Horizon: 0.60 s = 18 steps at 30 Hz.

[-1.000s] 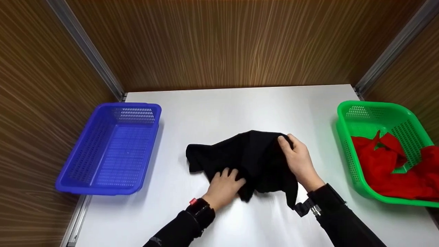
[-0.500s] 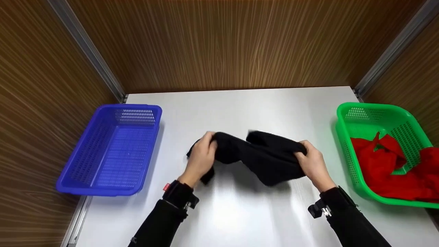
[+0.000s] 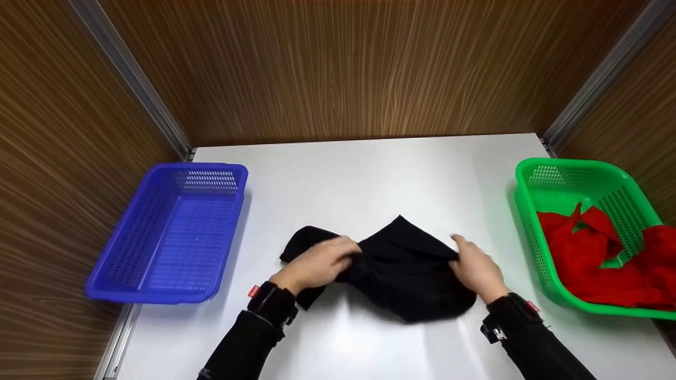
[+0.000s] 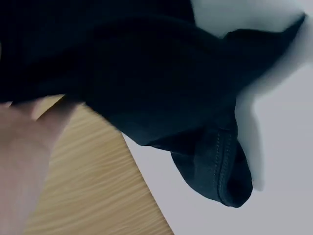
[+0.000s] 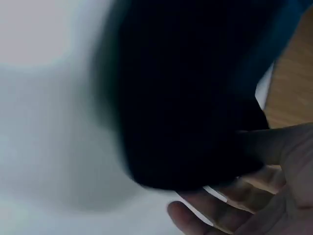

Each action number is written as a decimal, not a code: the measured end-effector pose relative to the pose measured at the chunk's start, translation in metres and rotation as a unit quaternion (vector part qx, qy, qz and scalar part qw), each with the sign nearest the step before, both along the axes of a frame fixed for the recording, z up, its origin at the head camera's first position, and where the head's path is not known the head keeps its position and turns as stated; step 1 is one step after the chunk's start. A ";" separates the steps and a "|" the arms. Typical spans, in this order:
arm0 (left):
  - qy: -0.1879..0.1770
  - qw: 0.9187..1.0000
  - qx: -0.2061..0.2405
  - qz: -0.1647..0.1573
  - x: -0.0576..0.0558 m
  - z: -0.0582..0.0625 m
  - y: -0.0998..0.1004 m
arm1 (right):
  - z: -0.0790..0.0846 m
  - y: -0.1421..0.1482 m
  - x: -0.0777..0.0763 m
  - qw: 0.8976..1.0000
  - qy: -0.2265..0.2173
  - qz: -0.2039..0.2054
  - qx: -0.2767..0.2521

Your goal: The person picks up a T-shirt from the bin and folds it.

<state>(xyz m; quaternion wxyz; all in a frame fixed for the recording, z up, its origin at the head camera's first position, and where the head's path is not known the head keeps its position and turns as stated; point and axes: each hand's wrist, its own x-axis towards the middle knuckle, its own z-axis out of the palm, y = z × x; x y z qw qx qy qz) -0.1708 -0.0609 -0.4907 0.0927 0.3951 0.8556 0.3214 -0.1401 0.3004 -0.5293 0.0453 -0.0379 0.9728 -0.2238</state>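
Note:
A crumpled black garment [image 3: 412, 269] lies across the middle of the white table in the head view, partly lifted on its right side. My left hand [image 3: 319, 264] grips the gathered cloth left of centre, its fingers bent over the fabric. At the right edge, my right hand [image 3: 478, 269] pinches the cloth; in the right wrist view the thumb is over the fabric [image 5: 190, 98] and the other fingers are spread below. A tube-like end with a double-stitched hem [image 4: 222, 166] shows in the left wrist view. The left fingertips are hidden by cloth there.
A blue plastic basket [image 3: 232, 211] with nothing inside stands at the left. To the right, a green basket [image 3: 523, 211] holds red cloth [image 3: 586, 258]. Wood-grain panels [image 3: 338, 68] enclose the table [image 3: 327, 179] at the back and sides.
The left hand went from lying on the cloth to gripping it, first moving left, then back rightward. The right hand shifted slightly right and down. The garment was lifted, turned and lowered nearer the body.

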 end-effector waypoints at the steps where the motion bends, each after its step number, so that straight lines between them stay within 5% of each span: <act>1: -0.015 0.999 -0.031 -0.013 0.002 -0.002 0.001 | -0.004 -0.006 0.000 0.999 0.027 0.035 0.021; 5: -0.062 0.988 -0.127 -0.055 0.010 -0.017 0.007 | -0.021 -0.031 -0.002 0.969 0.139 0.181 0.096; 8: -0.080 0.978 -0.181 -0.061 0.015 -0.025 0.009 | -0.031 -0.044 -0.003 0.953 0.154 0.225 0.135; 13: -0.039 0.970 -0.239 -0.023 0.013 -0.032 0.001 | -0.041 -0.048 -0.007 0.957 0.155 0.181 0.167; 18: 0.047 0.957 -0.270 0.096 0.003 -0.042 -0.015 | -0.044 -0.041 -0.012 0.970 0.164 0.110 0.144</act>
